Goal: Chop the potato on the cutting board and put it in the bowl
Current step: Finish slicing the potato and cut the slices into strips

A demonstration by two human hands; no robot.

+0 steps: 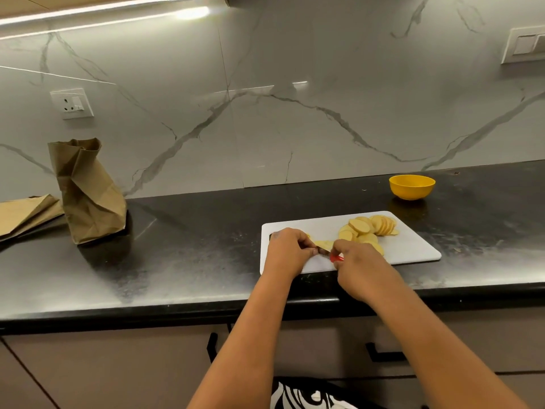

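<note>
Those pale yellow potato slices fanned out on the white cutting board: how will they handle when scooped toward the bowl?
The pale yellow potato slices look thin and stiff, so probably light. Overlapping in a loose fan, they would likely slide apart if pushed. Fresh-cut faces may be slippery on the smooth white cutting board.

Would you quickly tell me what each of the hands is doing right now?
Left hand: pinching the knife blade's tip.
Right hand: gripping the knife's red handle.

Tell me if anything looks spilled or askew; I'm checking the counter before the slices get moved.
Nothing is spilled. The potato slices all lie on the cutting board, and the yellow bowl stands upright. The one oddity is the brown paper bag at the left: it is crumpled and leans to one side.
</note>
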